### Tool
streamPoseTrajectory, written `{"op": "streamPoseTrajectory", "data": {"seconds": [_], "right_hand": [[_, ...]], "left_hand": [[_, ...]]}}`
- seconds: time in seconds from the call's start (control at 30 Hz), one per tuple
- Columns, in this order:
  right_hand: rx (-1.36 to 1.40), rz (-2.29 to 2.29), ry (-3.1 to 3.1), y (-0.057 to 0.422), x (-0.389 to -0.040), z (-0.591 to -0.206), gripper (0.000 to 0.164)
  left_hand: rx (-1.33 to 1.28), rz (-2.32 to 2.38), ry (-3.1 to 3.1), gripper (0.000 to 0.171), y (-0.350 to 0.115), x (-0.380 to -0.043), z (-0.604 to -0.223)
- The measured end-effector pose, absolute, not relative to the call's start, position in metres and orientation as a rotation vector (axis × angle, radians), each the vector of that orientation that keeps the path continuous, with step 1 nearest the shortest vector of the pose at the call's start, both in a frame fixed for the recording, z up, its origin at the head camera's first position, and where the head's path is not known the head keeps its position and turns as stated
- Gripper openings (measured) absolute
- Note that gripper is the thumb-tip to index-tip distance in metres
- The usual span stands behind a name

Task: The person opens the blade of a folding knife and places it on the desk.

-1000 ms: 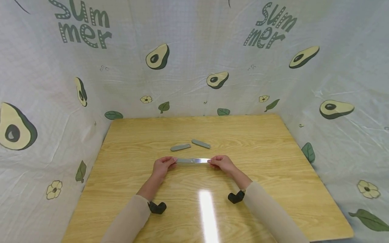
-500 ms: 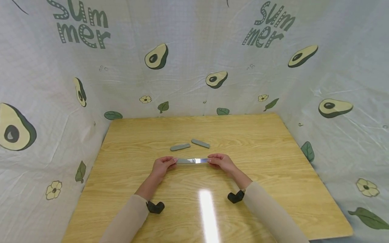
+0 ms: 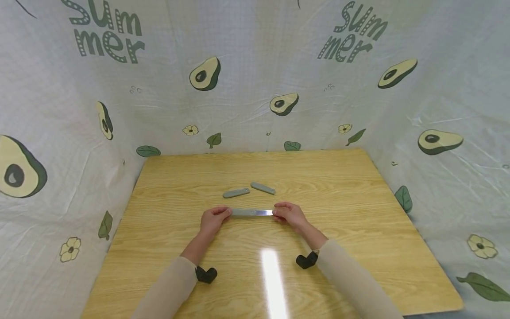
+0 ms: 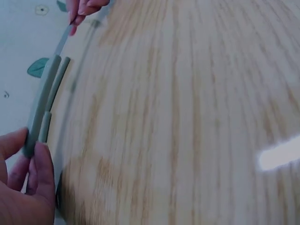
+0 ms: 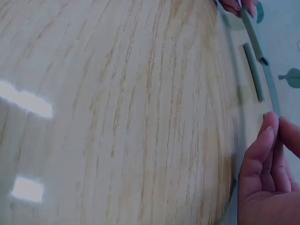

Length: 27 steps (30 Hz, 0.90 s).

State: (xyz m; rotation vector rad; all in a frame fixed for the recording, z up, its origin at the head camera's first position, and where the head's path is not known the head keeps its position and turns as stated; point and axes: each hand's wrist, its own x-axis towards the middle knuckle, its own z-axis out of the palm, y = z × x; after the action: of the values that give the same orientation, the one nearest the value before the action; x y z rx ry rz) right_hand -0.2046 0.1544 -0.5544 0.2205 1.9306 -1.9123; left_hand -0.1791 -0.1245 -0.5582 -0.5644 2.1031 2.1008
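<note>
An unfolded folding knife (image 3: 242,212) with a grey-green handle is stretched level between both hands in the head view. My left hand (image 3: 212,220) pinches the handle's end between thumb and fingers. My right hand (image 3: 291,215) pinches the tip end of the shiny blade (image 3: 264,213). In the left wrist view the handle (image 4: 43,101) leads away to the blade, and the right wrist view shows the narrow blade (image 5: 271,89) coming out of the handle's slot. The blade's tip is hidden by the right fingers.
Two similar folded knives lie just beyond the hands: one folded knife (image 3: 236,193) on the left, another folded knife (image 3: 263,188) on the right. The wooden table (image 3: 318,177) meets a patterned cloth (image 3: 243,119) at its back and sides.
Both hands keep their grip on the knife. It has turned slightly, so the glint on its blade has shifted, and it sits marginally lower in the view.
</note>
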Motion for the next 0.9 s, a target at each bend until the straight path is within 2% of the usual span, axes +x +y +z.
{"op": "streamPoseTrajectory", "data": {"seconds": [0.2, 0.33, 0.9], "right_hand": [[0.378, -1.954, 1.901, 0.153, -0.202, -0.561, 0.045], [0.385, -1.973, 1.913, 0.150, -0.201, -0.563, 0.046], [0.447, -1.895, 1.966, 0.147, -0.201, -0.554, 0.048]], "left_hand": [[-0.570, 1.797, 2.426, 0.029, -0.119, -0.174, -0.560], [-0.563, 1.616, 2.600, 0.029, -0.116, -0.173, -0.562], [-0.520, 1.566, 2.713, 0.040, -0.117, -0.173, -0.565]]}}
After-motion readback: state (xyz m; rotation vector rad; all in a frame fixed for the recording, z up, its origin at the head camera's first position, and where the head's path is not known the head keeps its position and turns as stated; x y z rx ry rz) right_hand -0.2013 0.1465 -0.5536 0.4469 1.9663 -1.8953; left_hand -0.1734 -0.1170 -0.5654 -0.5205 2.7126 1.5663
